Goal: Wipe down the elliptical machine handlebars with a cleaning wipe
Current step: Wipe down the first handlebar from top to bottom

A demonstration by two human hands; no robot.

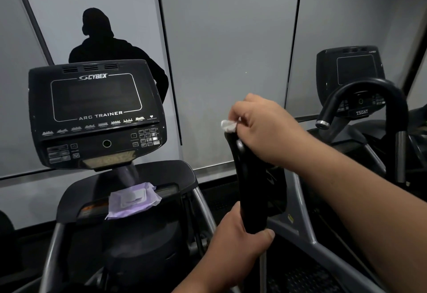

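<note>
Atop handlebar (250,191), right hand (265,128) pinching wipe (231,126)

A purple pack of wipes (134,200) is seen lying flat on the dark shelf (182,172) of the exercise machine, lower centre-left of the frame, just below the control panel (97,112); its white flap is turned upward.

upright black handlebar (250,191), crumpled white wipe (231,126) at its top
</note>
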